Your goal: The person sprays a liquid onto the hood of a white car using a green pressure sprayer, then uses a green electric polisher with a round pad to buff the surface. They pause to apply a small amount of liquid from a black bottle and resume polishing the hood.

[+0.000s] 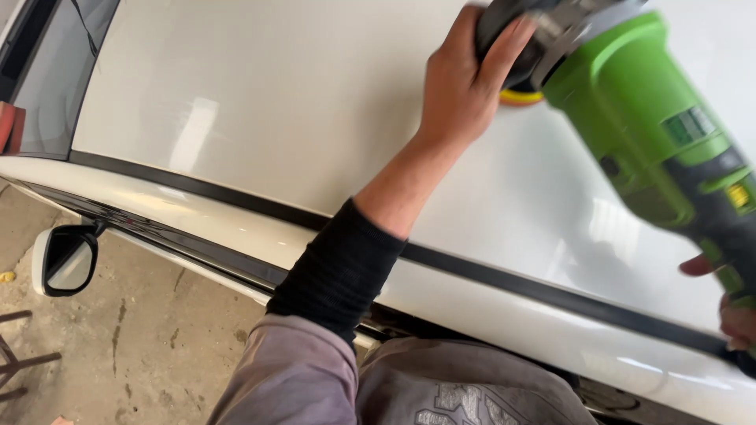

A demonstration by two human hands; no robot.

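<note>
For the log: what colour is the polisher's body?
Bright green polisher body with a dark grey grip, seen in the head view.

My left arm wears a snug black ribbed undersleeve (340,267) that ends well short of the wrist, with a looser grey-mauve outer sleeve (293,378) pushed up behind it. The garment below is the same washed grey, with a pale printed design (465,405) near the bottom edge
</note>
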